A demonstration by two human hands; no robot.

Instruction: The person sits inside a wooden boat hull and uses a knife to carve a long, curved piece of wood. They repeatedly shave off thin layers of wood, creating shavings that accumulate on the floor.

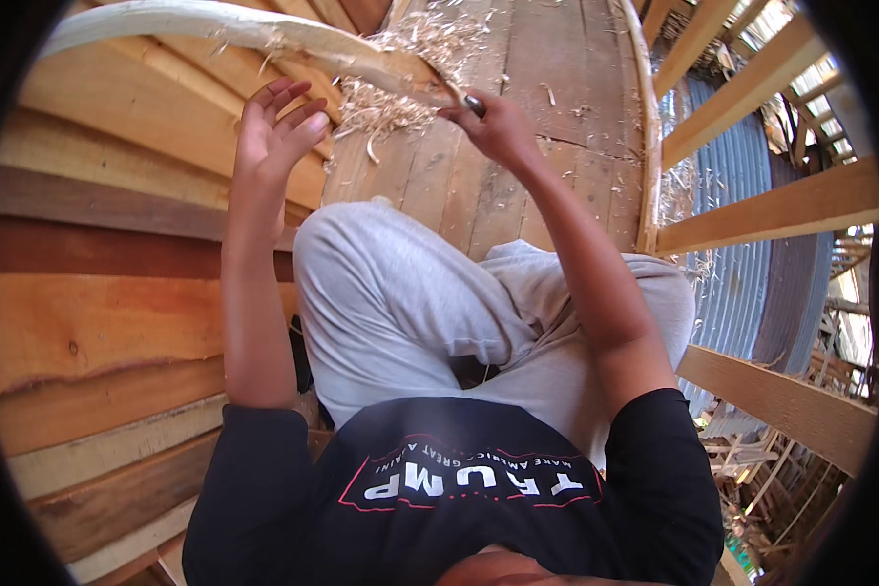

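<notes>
A long, pale peeled wooden pole [313,51] runs across the top of the view, its right end narrowing beside my right hand. My right hand [501,129] is closed around the handle of what looks like a knife [474,104]. Its dark end shows between thumb and forefinger, and a thin blade seems to lie along the pole's end; the exact blade shape is hard to make out. My left hand [275,122] is raised just below the pole, palm up, fingers spread and bent, holding nothing. Whether its fingertips touch the pole, I cannot tell.
Curled wood shavings [386,109] lie heaped on the plank floor [557,68] under the pole. A wall of boards [117,322] stands close at my left. A wooden railing [772,207] rises at the right, with corrugated metal sheets [737,244] beyond it. My bent legs fill the middle.
</notes>
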